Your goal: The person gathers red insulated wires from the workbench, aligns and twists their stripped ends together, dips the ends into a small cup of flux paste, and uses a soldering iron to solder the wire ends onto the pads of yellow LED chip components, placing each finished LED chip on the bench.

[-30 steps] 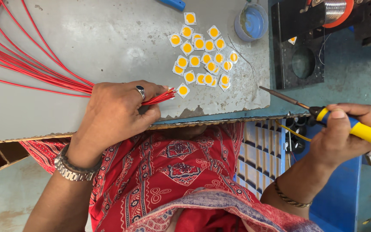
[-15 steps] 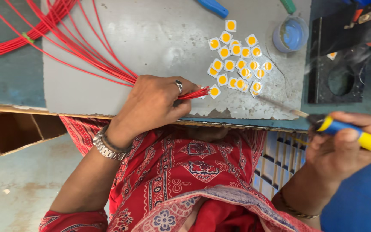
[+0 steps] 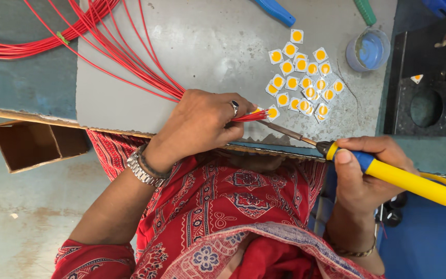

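Observation:
My left hand [image 3: 200, 124] pinches a bundle of red wires [image 3: 130, 54] near their ends, at the front edge of a grey board [image 3: 202, 36]. The wire tips reach a small white square chip with a yellow centre [image 3: 272, 112]. My right hand [image 3: 365, 175] grips a soldering iron with a yellow and blue handle [image 3: 398, 175]. Its thin metal tip [image 3: 277, 129] slants up to the left and ends just below the wire tips. A cluster of several more white and yellow chips [image 3: 305, 80] lies on the board just beyond.
A small round container with blue contents [image 3: 368, 49] stands at the board's right edge. A black block with a round hole [image 3: 424, 106] sits to the right. A blue handle [image 3: 275, 10] and a green handle [image 3: 366, 10] lie at the back. An open cardboard box [image 3: 37, 144] hangs at left.
My right hand has brought the soldering iron in to the left, so its tip now sits by the wire ends. My left hand still pinches the wires. The view has shifted.

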Motion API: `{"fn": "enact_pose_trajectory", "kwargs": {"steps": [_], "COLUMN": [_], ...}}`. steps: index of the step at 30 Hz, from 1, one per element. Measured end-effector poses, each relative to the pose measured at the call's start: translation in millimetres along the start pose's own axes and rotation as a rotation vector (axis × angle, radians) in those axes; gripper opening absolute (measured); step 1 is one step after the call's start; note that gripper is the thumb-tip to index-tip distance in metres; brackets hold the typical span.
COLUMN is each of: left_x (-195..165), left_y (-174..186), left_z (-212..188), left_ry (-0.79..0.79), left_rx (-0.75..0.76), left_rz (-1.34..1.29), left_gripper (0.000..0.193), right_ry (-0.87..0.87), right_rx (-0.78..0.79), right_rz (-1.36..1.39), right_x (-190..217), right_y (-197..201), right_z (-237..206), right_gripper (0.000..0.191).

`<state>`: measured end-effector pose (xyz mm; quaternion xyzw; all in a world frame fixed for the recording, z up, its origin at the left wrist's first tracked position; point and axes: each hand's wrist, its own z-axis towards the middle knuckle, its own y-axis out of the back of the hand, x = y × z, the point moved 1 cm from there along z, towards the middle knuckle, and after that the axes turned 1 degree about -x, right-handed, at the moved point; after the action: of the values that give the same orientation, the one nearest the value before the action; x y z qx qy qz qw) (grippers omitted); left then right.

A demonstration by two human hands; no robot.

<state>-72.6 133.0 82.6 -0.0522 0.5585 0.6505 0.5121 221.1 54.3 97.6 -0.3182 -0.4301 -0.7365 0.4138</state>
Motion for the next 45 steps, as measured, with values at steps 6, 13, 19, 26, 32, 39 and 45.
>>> {"fn": "enact_pose_trajectory", "kwargs": {"steps": [6, 13, 19, 26, 32, 39, 45], "left_x": [3, 6, 7, 5, 6, 7, 7], "left_y": [0, -1, -2, -2, -2, -2, -2], "left_z": [0, 0, 0, 2, 1, 1, -1], "left_ry": [-0.004, 0.031, 0.013, 0.051, 0.062, 0.05, 0.032], "left_rx": [0.024, 0.065, 0.057, 0.084, 0.084, 0.07, 0.05], "left_rz": [0.021, 0.06, 0.077, 0.1, 0.097, 0.108, 0.099], "left_gripper": [0.028, 0.025, 0.029, 0.024, 0.023, 0.022, 0.022], "right_ry": [-0.012, -0.014, -0.005, 0.062, 0.0, 0.004, 0.005], "right_rx": [0.042, 0.096, 0.193, 0.24, 0.189, 0.201, 0.207], "right_rz": [-0.055, -0.073, -0.112, -0.182, -0.151, -0.13, -0.146], "right_x": [6, 18, 37, 47, 44, 42, 48], "right_y": [-8, -14, -17, -18, -16, -21, -24], "right_z": [10, 20, 30, 36, 33, 33, 36], "right_gripper": [0.02, 0.021, 0.02, 0.02, 0.021, 0.019, 0.019]}}
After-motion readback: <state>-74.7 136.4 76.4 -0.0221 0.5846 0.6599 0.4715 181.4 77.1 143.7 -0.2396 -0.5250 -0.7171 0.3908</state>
